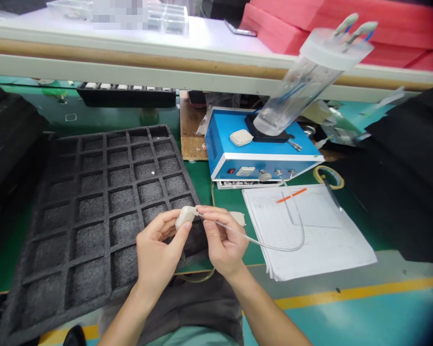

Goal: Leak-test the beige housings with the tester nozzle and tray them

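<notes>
Between the thumb and fingers of my left hand (160, 242) is a small off-white rounded case (183, 217), like an earbud case. My right hand (223, 235) pinches the end of a thin whitish tube (274, 248) against the right end of this case; its tip is too small to make out. The tube loops right and back up to the front of a blue box (216, 149) with knobs and a small display. Behind my right fingers lies another off-white piece (240, 218), partly hidden. A similar case (241, 138) rests on top of the box.
A black foam tray (108, 209) with many compartments lies at left. To the right are papers (310, 240) with a pen (334, 194) and a tape roll (341, 180). A clear cylinder (288, 96) stands on the box. A shelf (216, 67) carries red foam blocks (346, 24).
</notes>
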`<action>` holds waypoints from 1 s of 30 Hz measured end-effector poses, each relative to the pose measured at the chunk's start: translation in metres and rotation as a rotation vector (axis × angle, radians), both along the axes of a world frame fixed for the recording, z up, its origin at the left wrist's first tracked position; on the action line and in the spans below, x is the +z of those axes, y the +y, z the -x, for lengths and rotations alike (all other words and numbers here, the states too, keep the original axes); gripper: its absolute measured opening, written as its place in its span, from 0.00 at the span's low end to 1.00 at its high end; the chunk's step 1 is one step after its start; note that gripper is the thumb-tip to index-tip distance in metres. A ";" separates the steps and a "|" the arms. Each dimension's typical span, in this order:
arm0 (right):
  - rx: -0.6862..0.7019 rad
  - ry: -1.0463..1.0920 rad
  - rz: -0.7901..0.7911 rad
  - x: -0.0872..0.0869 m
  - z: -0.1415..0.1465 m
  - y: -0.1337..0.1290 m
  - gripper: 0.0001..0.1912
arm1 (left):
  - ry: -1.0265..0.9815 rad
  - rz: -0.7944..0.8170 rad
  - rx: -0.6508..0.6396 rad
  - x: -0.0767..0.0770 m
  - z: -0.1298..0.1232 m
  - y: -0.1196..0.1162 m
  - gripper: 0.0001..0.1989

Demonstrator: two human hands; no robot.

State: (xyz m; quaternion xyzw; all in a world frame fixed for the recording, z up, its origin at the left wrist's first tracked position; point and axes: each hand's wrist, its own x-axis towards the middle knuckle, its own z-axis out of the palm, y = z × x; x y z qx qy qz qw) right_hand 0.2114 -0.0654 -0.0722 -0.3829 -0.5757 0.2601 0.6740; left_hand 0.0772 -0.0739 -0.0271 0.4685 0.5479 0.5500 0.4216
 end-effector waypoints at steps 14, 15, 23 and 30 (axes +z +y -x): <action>-0.019 -0.011 -0.038 0.006 0.002 0.007 0.09 | 0.037 -0.021 0.029 0.001 0.002 0.003 0.12; -0.021 -0.011 -0.041 0.007 0.003 0.007 0.09 | 0.036 -0.021 0.029 0.001 0.003 0.003 0.12; -0.047 -0.035 -0.041 0.009 0.004 0.008 0.08 | 0.037 -0.025 0.020 0.000 0.001 0.006 0.12; -0.039 -0.020 -0.047 0.010 0.003 0.008 0.08 | 0.038 -0.027 0.023 0.001 0.002 0.005 0.12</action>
